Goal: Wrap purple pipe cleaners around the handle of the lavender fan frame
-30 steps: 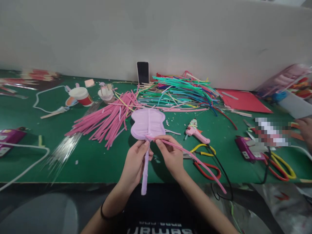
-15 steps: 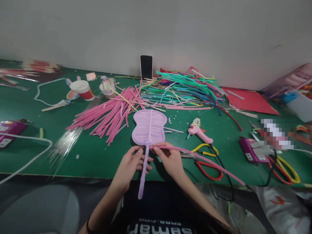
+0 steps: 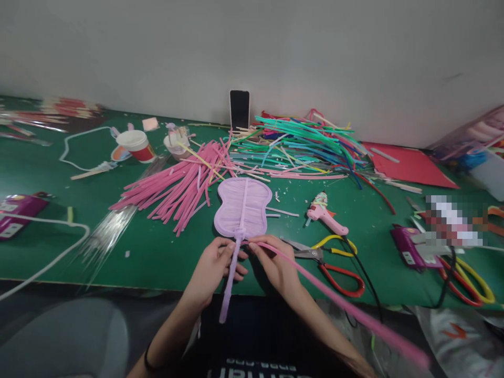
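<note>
A lilac hand fan (image 3: 231,207) made of pipe cleaners lies with its lobed head on the green table and its wrapped handle (image 3: 227,294) pointing at me, past the table's edge. Around the top of that handle my left hand (image 3: 210,270) is closed, thumb in front. In my right hand (image 3: 279,263) a long pink pipe cleaner (image 3: 340,295) is pinched between thumb and fingers. One end of it reaches the handle just below the fan's head; whether it passes around the handle is hidden by the fingers. Its free length runs down to the right.
Red-and-yellow-handled scissors (image 3: 315,253) lie close by my right hand, below a pink glue gun (image 3: 326,218). Pink pipe cleaners (image 3: 177,186) are heaped left of the fan, mixed colours (image 3: 307,142) behind. A phone (image 3: 240,109) stands against the wall near a paper cup (image 3: 136,147).
The pink pipe cleaner's free end has swung down and toward me on the right. Both hands keep their hold at the handle, and the view has shifted slightly.
</note>
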